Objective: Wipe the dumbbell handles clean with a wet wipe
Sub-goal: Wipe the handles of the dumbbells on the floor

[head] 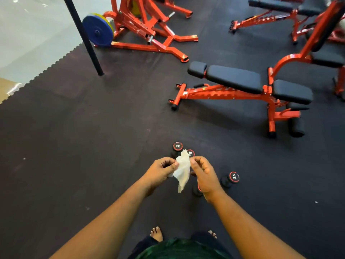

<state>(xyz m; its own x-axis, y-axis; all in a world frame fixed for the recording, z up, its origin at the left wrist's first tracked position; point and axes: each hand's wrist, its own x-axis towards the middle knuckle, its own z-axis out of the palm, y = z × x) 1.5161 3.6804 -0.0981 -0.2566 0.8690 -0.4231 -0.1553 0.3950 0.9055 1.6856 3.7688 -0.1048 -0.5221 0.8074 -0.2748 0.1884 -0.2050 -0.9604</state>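
Observation:
A crumpled white wet wipe (pixel 182 170) hangs between my hands, above the floor. My left hand (pixel 160 171) pinches its left edge and my right hand (pixel 203 174) pinches its right edge. Small black dumbbells marked 2.5 lie on the black mat below. One dumbbell (pixel 177 147) sits just beyond the wipe, with another red-ringed end (pixel 190 153) beside it, partly hidden by the wipe. A third dumbbell (pixel 230 179) lies to the right of my right hand. A further dumbbell end (pixel 197 191) shows under my right wrist, mostly hidden.
An orange adjustable bench (pixel 242 86) with black pads stands ahead to the right. An orange machine (pixel 145 34) with a blue weight plate (pixel 98 30) stands at the back left beside a black pole (pixel 84 36). My bare feet (pixel 156 233) are at the bottom.

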